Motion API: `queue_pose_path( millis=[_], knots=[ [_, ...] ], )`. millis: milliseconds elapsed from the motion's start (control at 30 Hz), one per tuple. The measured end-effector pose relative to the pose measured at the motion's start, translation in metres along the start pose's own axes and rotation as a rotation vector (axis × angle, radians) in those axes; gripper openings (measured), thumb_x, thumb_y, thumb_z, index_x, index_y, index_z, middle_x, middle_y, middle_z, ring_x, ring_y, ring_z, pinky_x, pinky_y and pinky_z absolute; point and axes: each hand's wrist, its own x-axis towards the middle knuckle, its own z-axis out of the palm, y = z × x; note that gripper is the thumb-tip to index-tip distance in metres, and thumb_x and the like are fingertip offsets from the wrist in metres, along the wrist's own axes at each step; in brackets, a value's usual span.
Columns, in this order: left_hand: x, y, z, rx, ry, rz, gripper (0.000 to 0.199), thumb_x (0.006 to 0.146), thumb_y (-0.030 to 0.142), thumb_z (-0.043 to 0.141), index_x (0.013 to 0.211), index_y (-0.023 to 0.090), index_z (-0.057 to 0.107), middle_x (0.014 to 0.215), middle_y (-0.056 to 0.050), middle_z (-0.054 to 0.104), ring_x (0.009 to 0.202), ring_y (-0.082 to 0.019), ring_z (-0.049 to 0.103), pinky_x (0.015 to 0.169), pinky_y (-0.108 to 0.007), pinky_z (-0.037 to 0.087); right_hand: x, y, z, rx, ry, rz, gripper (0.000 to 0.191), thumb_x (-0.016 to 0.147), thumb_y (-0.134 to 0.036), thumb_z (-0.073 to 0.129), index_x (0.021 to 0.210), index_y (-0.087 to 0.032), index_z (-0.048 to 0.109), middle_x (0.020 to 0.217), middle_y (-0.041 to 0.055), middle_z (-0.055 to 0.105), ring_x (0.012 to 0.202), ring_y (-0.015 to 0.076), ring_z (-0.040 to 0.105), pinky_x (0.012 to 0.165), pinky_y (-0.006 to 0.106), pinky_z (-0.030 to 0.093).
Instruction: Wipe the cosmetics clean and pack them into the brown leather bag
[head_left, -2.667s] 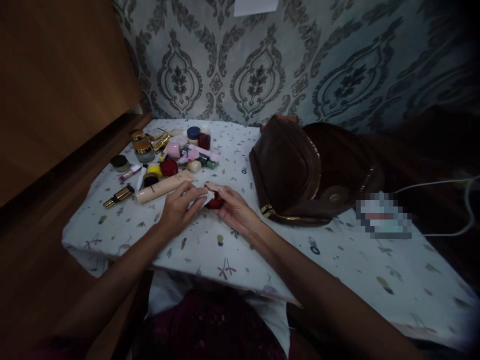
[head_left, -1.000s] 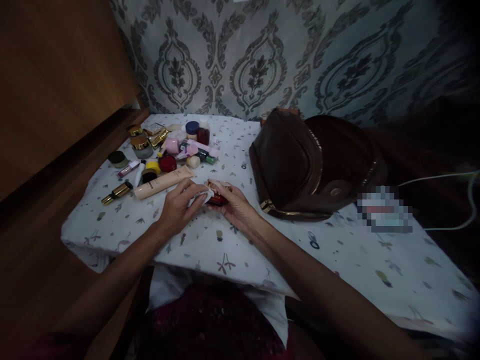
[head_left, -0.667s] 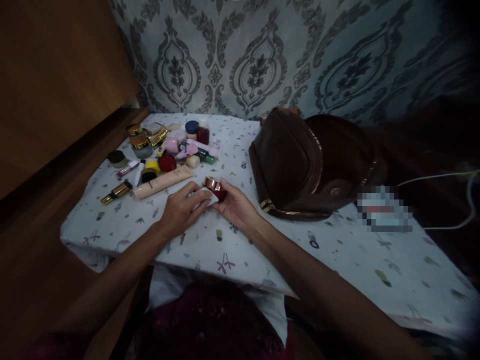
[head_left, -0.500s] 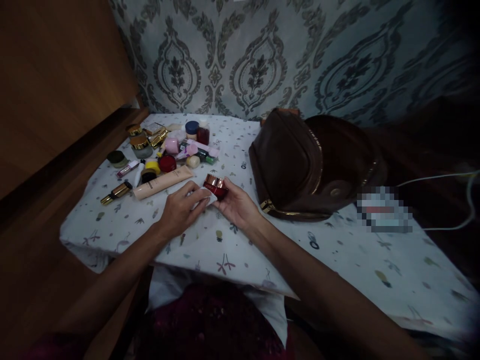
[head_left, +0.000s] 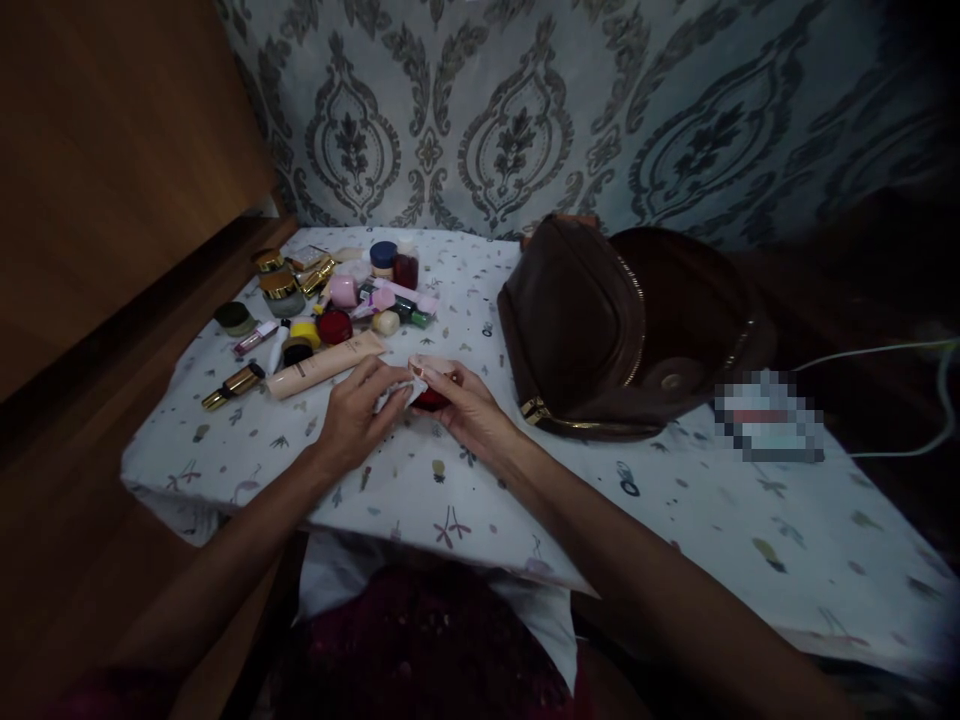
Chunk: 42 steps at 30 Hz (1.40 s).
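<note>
Jar (head_left: 432, 398): red, between both hands, partly hidden by fingers.
Left hand (head_left: 358, 412): fingers pinching white wipe (head_left: 412, 391) at jar's 9 o'clock.
Right hand (head_left: 475, 414): fingers closed round jar from 3 o'clock.
Beige tube (head_left: 326, 365): near, jar's 10 o'clock.

two hands (head_left: 352, 415), one bag (head_left: 566, 320) — one tissue (head_left: 415, 391), apparently

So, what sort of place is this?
Probably a room in someone's home: there's ornate patterned wallpaper, a printed cloth spread like a table cover, and assorted cosmetics beside a brown bag.
</note>
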Motion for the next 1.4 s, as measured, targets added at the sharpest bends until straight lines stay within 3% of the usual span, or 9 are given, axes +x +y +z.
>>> queue_pose_path(
  millis=[100,267,433,533,700,833,1067,1300,1400],
  knots=[
    [-0.002,0.0,0.002,0.06,-0.039,0.032,0.013,0.096,0.022,0.056,0.105,0.019,0.065,0.086,-0.003,0.057,0.077,-0.014,0.057,0.07,-0.026,0.046,0.001,0.001,0.0,0.018,-0.034,-0.007,0.045,0.059,-0.032,0.092,0.095,-0.018,0.069,0.09,-0.0003,0.072,0.08,0.0142,0.066,0.068,0.025,0.059],
    [-0.005,0.0,0.003,0.134,-0.09,0.092,0.012,0.097,0.023,0.054,0.102,0.019,0.065,0.085,-0.002,0.055,0.074,-0.013,0.055,0.065,-0.024,0.044,0.006,0.001,-0.006,0.082,-0.03,0.009,0.03,0.072,-0.035,0.083,0.095,-0.019,0.073,0.09,0.0003,0.073,0.081,0.0135,0.066,0.066,0.022,0.057],
    [-0.004,0.001,0.003,0.103,-0.094,0.045,0.013,0.097,0.023,0.054,0.103,0.018,0.065,0.086,-0.002,0.056,0.076,-0.014,0.057,0.068,-0.025,0.046,0.012,-0.001,-0.012,0.233,-0.012,0.078,0.016,0.084,-0.031,0.071,0.094,-0.018,0.071,0.09,0.0032,0.074,0.079,0.0154,0.067,0.064,0.023,0.058],
    [-0.002,0.001,0.001,0.064,-0.057,-0.01,0.011,0.096,0.021,0.055,0.101,0.018,0.065,0.087,-0.003,0.058,0.079,-0.015,0.059,0.072,-0.026,0.047,0.01,-0.002,-0.011,0.218,-0.028,0.055,0.016,0.082,-0.03,0.074,0.094,-0.019,0.07,0.091,0.003,0.074,0.083,0.0162,0.067,0.069,0.026,0.06],
    [0.0,0.002,-0.001,0.01,0.002,-0.016,0.011,0.095,0.019,0.056,0.102,0.018,0.064,0.088,-0.003,0.061,0.082,-0.015,0.06,0.075,-0.027,0.048,0.002,-0.002,-0.004,0.072,-0.103,0.012,0.035,0.07,-0.037,0.085,0.096,-0.018,0.071,0.093,0.002,0.073,0.086,0.0167,0.067,0.074,0.03,0.06],
    [-0.001,0.002,0.0,0.008,0.01,0.027,0.012,0.095,0.018,0.056,0.104,0.018,0.064,0.085,-0.002,0.058,0.079,-0.014,0.058,0.073,-0.026,0.048,0.001,0.001,-0.002,0.024,-0.039,-0.012,0.044,0.059,-0.035,0.092,0.093,-0.019,0.069,0.09,-0.0004,0.072,0.083,0.0152,0.066,0.073,0.029,0.058],
    [-0.004,0.003,0.002,0.143,-0.053,0.123,0.012,0.096,0.022,0.056,0.104,0.019,0.065,0.086,-0.002,0.056,0.075,-0.013,0.057,0.067,-0.024,0.047,0.003,0.004,-0.003,0.031,0.023,-0.02,0.047,0.055,-0.033,0.094,0.091,-0.019,0.067,0.086,-0.0016,0.072,0.077,0.013,0.065,0.066,0.023,0.054],
    [-0.004,0.002,0.003,0.189,-0.098,0.107,0.014,0.097,0.025,0.053,0.102,0.02,0.065,0.087,-0.002,0.057,0.076,-0.013,0.058,0.066,-0.023,0.046,0.007,-0.004,-0.006,0.198,-0.029,0.071,0.028,0.088,-0.041,0.066,0.101,-0.017,0.071,0.093,0.0042,0.075,0.086,0.0165,0.067,0.072,0.026,0.057],
    [-0.004,0.002,0.003,0.131,-0.074,0.054,0.013,0.097,0.023,0.054,0.104,0.019,0.064,0.087,-0.002,0.057,0.077,-0.014,0.059,0.068,-0.024,0.047,0.009,-0.004,-0.009,0.232,-0.031,0.098,0.025,0.093,-0.035,0.057,0.101,-0.016,0.07,0.097,0.0065,0.075,0.089,0.0181,0.068,0.075,0.029,0.058]
  ],
)
